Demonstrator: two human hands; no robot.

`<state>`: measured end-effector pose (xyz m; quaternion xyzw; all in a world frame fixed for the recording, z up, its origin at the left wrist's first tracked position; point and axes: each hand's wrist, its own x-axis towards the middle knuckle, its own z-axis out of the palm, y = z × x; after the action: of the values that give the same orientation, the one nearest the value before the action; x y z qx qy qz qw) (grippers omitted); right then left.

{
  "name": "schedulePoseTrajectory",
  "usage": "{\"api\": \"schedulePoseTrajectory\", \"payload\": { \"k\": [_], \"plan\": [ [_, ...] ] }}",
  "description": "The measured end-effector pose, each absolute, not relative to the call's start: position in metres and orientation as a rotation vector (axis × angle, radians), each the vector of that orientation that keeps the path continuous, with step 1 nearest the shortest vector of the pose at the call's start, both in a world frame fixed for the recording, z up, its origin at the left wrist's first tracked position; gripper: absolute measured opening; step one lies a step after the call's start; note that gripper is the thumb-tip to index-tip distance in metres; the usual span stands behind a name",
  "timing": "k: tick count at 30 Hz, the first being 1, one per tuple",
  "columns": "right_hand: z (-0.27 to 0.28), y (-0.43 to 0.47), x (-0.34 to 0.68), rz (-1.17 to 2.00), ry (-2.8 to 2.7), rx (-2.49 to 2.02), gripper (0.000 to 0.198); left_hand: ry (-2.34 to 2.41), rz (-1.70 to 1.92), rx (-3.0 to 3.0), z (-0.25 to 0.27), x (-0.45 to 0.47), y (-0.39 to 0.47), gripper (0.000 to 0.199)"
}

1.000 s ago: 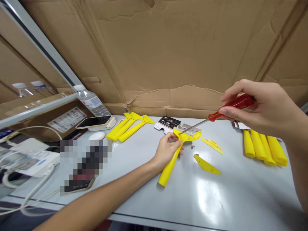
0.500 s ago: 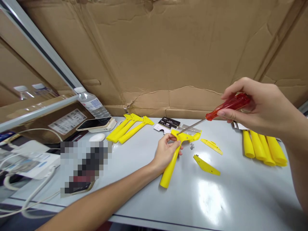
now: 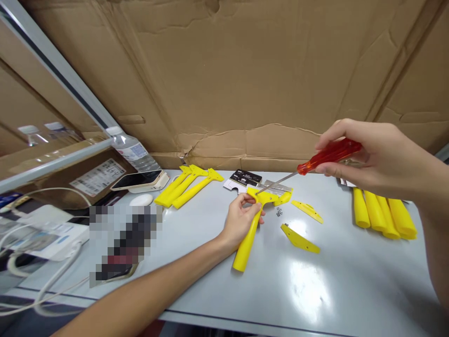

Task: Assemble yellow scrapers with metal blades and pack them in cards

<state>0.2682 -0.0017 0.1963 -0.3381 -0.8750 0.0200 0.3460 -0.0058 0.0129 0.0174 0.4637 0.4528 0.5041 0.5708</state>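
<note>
My left hand (image 3: 242, 216) is closed around the neck of a yellow scraper handle (image 3: 246, 245), whose wide head points away from me. In my right hand (image 3: 366, 152) is a screwdriver (image 3: 326, 156) with a clear red grip, held between thumb and fingers. Its metal shaft slants down to the left, and the tip meets a screw spot on the scraper's head. Just right of that head lie small screws (image 3: 279, 212) in a little pile. Two loose yellow cover plates (image 3: 300, 239) rest on the table nearby. Metal blades (image 3: 275, 186) lie behind the head, partly hidden.
Several yellow scraper handles (image 3: 196, 188) lie at the back left, and more yellow handles (image 3: 377, 213) at the right. A black-and-white blade packet (image 3: 245, 178) sits near the cardboard wall (image 3: 245, 84). A water bottle (image 3: 135, 150), phone (image 3: 138, 180) and white cables (image 3: 59, 276) crowd the left.
The red screwdriver grip has turned a little in my right hand, which sits slightly lower and further left. The tip stays at the scraper's head, and my left hand keeps its hold.
</note>
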Motion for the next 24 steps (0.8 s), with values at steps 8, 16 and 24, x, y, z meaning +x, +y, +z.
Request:
{"api": "schedulePoseTrajectory", "payload": {
  "k": [8,16,24],
  "plan": [
    [0.196,-0.003,0.268,-0.074,-2.28,-0.922,0.027,1.065,1.196,1.074,0.02,-0.006,0.012,0.042],
    [0.194,-0.01,0.264,0.079,-2.311,-0.924,0.026,1.077,1.207,1.049,0.017,-0.005,0.013,0.044],
    [0.197,-0.015,0.254,0.037,-2.269,-0.942,0.023,1.06,1.218,1.066,0.018,-0.005,0.013,0.042]
  ]
}}
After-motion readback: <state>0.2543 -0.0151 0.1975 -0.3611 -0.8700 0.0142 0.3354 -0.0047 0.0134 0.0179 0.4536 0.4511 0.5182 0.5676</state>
